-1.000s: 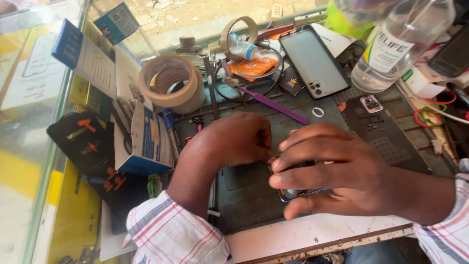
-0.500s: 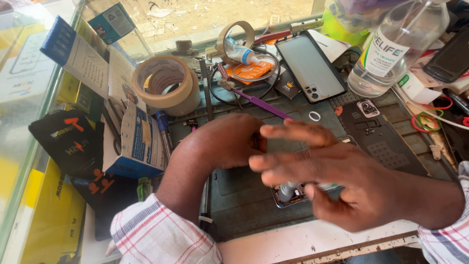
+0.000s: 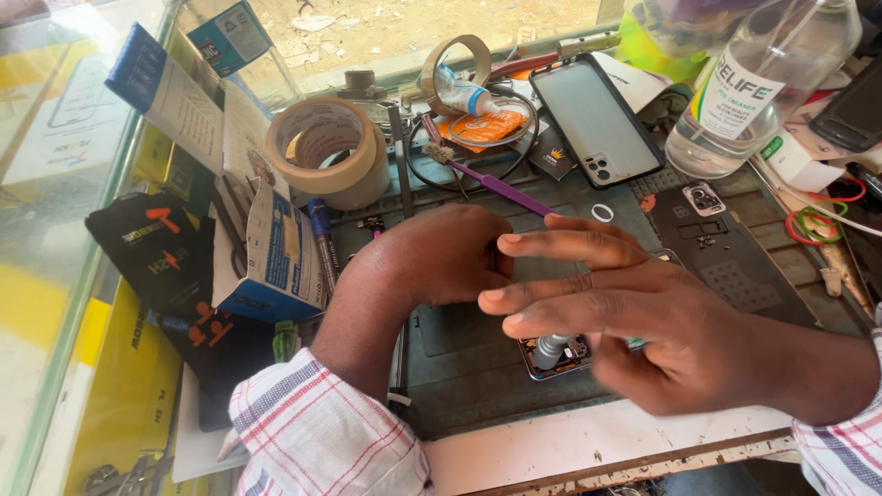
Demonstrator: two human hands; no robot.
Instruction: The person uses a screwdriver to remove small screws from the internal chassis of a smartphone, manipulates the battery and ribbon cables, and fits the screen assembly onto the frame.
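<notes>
left hand [image 3: 441, 253]: curled into a loose fist on the dark grey work mat [image 3: 459, 367], what it grips hidden | opened phone with bare circuitry [image 3: 560, 354]: flat on mat at desk's near edge, mostly covered, small grey cylinder upright on it | right hand [image 3: 634, 312]: fingers spread, released, over phone

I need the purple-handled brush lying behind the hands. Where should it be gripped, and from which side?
Probably best to take the purple-handled brush at mid-handle, coming from above. It lies flat and slanted on the mat, bristles toward the tape roll; its near end runs under the right hand, and cables crowd the bristle end.
</notes>
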